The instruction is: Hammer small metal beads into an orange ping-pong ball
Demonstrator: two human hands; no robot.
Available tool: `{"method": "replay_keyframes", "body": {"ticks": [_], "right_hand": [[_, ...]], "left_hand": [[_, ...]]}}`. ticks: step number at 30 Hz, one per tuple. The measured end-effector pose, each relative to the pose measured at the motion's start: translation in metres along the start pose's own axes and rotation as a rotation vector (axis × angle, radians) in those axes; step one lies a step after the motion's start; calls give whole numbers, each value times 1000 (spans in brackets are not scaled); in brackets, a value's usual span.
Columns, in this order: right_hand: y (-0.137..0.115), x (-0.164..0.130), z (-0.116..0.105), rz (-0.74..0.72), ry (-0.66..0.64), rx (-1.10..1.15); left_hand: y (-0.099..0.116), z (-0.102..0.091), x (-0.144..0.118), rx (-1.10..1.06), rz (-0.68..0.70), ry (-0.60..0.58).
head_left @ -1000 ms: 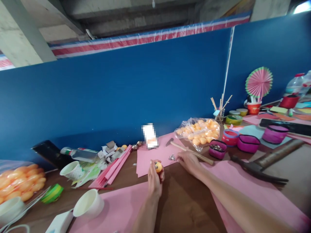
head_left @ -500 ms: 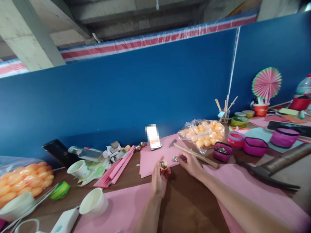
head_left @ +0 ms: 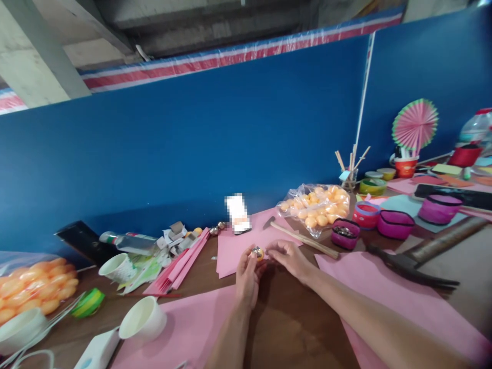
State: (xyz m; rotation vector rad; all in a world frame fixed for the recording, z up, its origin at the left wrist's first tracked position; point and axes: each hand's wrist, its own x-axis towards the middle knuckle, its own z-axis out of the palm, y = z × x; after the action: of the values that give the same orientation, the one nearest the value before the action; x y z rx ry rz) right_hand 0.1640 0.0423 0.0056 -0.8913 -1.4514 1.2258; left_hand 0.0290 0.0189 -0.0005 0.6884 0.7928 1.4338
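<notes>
My left hand (head_left: 246,277) is closed around an orange ping-pong ball (head_left: 261,253), whose top is partly covered with shiny silver pieces. Beside it, my right hand (head_left: 290,257) has thumb and fingertips pinched together almost at the ball; anything between them is too small to make out. Both hands are over the near edge of a pink paper sheet (head_left: 230,261). A small hammer (head_left: 303,238) with a wooden handle lies just beyond my right hand. To the right, a purple container (head_left: 345,234) holds small metal pieces.
Behind the hammer is a clear bag of orange balls (head_left: 321,207); another bag (head_left: 38,282) lies far left. A claw hammer (head_left: 411,261) rests on the right. Paper cups (head_left: 143,319), folded pink paper strips (head_left: 180,269) and a phone (head_left: 238,215) are around. A blue partition (head_left: 192,138) rises behind.
My right hand has moved left from the small pile of metal pieces on the pink paper to the ball. That pile is now hidden. The whole view has shifted slightly.
</notes>
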Motion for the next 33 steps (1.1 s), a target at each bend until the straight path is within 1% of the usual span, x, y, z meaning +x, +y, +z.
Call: {"method": "replay_keyframes", "body": {"ticks": [5,7,11,17,23,28,33], "right_hand": [[-4,0,0,2,9,55],[-6,-1,-1,-2,11,60],[-11,-3,0,-4,-30,17],[-12,-5,3,-38,-52,-25],[-6,-4,2,-32,-128,70],[-2,-3,1,-9,-123,131],[-5,-4,1,30,-124,167]], "left_hand": [[1,2,0,69,7,40],[1,2,0,94,-4,32],[1,-1,0,137,7,-3],[-1,-3,0,186,63,21],[-4,-6,2,300,95,-8],[-6,-8,2,314,95,-32],[-5,-7,2,302,94,-30]]}}
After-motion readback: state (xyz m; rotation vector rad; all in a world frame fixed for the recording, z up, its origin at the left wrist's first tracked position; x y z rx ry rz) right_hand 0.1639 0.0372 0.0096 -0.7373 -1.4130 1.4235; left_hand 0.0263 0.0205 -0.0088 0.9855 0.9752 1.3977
